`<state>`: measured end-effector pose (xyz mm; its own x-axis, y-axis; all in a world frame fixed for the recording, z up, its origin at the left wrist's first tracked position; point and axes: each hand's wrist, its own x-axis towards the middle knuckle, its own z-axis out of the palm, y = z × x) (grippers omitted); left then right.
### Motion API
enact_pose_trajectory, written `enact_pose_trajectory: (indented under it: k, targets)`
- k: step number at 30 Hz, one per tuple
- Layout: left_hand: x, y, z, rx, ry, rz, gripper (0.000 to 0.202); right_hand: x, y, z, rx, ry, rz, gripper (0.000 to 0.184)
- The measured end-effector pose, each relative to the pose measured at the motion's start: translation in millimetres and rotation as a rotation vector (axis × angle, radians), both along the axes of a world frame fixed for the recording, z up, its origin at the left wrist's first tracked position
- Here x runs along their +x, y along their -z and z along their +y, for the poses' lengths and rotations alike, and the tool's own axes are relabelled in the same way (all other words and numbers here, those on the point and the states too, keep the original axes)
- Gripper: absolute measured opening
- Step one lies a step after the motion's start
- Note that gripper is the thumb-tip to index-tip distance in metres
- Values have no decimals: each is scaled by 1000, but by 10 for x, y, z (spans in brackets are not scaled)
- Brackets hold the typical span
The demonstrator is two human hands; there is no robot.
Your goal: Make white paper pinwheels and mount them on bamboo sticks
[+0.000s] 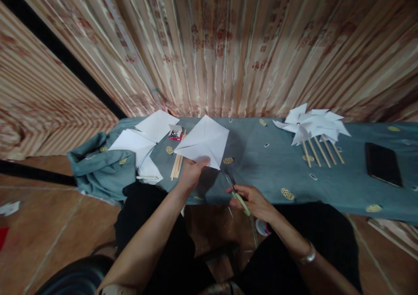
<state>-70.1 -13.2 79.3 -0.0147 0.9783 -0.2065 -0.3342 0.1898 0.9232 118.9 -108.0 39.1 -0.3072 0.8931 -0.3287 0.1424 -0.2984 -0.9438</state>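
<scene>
My left hand point(195, 169) pinches the lower edge of a white square sheet of paper point(209, 133), which is held up over the cloth-covered table. Slits and crease lines run from the sheet's corners toward its middle. My right hand point(253, 201) grips scissors with pale green handles point(242, 204). Their blades point up and left, with the tips at the paper's bottom corner. Whether the blades touch the paper I cannot tell. Behind the sheet's left side lies a bundle of thin wooden sticks point(176, 167), partly hidden by the paper.
A small red box of pins point(175, 133) sits beside the sticks. White paper sheets point(132, 141) lie at the left. Several finished paper pinwheels point(302, 125) on sticks rest at the right, near a dark phone-like case point(383, 164). A curtain point(212, 46) hangs behind the table point(261, 173).
</scene>
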Motion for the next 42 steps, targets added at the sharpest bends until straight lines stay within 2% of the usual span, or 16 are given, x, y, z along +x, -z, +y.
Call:
enact_pose_trajectory:
  k: [3,8,10,13,17,22,26,30,34,38,42]
  targets:
    - [-41,-23,33,0,-6,-16,38,115,-33,51,28,89,-12,40]
    - [-15,-16,-4,-65,126,-30,35,368,-19,247,191,530,-119,52]
    - [12,-20,-35,-92,178,-34,33,450,-21,317,275,596,-224,56]
    - [48,-30,-79,-129,235,-54,31,489,-60,362,367,597,-418,60]
    - [73,-41,-116,-167,274,-59,29,392,-127,340,530,552,-619,61]
    - [74,-53,-124,-167,303,-57,34,253,-142,309,768,450,-719,57]
    - [43,-42,-121,-159,333,-61,33,211,-170,276,857,414,-778,55]
    - [8,-34,-133,-142,371,-86,32,185,-206,222,883,375,-813,61]
    - [-7,-42,-146,-145,378,-75,31,181,-227,177,895,400,-765,50]
    - [-5,-19,-135,-103,367,0,31,205,-207,163,688,511,-597,37]
    - [16,58,-106,19,303,147,33,228,-100,217,434,611,-292,43]
